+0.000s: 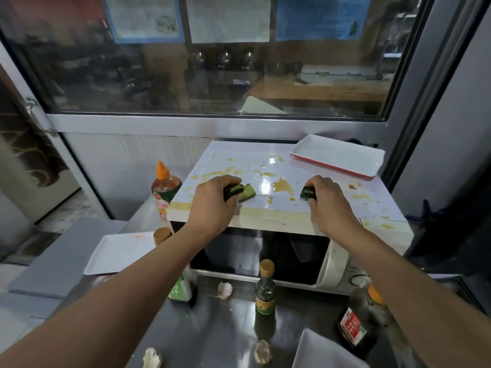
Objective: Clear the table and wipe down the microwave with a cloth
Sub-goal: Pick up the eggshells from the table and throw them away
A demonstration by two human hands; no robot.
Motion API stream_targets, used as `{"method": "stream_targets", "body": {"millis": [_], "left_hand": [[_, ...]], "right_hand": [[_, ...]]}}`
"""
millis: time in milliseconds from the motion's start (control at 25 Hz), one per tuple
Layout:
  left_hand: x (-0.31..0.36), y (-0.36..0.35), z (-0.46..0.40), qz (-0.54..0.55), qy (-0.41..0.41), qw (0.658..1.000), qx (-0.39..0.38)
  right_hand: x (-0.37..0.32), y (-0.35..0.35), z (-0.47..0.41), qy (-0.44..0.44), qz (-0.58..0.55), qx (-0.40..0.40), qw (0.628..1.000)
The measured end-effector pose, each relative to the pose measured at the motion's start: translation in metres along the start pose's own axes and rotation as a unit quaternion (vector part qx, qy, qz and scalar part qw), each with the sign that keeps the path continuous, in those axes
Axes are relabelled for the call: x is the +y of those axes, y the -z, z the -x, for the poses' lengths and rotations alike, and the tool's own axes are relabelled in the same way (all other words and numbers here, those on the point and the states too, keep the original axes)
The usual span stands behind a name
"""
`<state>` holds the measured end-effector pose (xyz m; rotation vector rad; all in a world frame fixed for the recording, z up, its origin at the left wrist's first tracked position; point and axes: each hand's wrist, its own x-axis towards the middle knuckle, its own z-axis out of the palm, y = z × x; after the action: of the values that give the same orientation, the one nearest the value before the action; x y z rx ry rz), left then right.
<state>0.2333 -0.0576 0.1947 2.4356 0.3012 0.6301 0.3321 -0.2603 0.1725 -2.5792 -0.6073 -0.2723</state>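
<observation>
A steel worktop [228,322] carries a white microwave [332,258] at its back edge, under a wide window [212,62] hung with paper notices whose print is too blurred to read. The microwave's flat top is smeared with yellow-brown sauce spills [283,185]. At the back right corner of that top lies a white tray with a red rim [337,158]. A second white tray [119,252] sits on the worktop left of the microwave, and the corner of another white tray [318,351] shows at the near edge.

Bottles stand on the worktop: an orange-capped bottle [166,187] just beside the microwave's left side, a dark bottle with a red label [360,320] near its right front, and a slim green-labelled bottle [265,293] at the front; none of the label writing is legible.

On the microwave top, the left hand [215,201] curls round a cucumber piece [233,191], with another cucumber chunk [247,193] touching it. The right hand [328,197] pinches a smaller cucumber piece [308,193] near the front edge.

Garlic cloves [225,289] lie scattered on the worktop.
</observation>
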Motion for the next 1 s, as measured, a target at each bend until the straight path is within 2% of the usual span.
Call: {"method": "stream_targets", "body": {"millis": [360, 840, 1000], "left_hand": [[-0.009, 0.002, -0.008, 0.004, 0.002, 1.0, -0.019], [0.001, -0.019, -0.031, 0.023, 0.002, 0.999, -0.045], [0.002, -0.025, -0.031, 0.014, -0.006, 0.999, -0.05]], "right_hand": [[-0.013, -0.002, -0.01, -0.042, 0.112, -0.023, 0.993], [-0.036, 0.001, -0.014, -0.042, -0.018, 0.006, 0.999], [-0.037, 0.004, -0.012, -0.047, -0.026, 0.02, 0.998]]}}
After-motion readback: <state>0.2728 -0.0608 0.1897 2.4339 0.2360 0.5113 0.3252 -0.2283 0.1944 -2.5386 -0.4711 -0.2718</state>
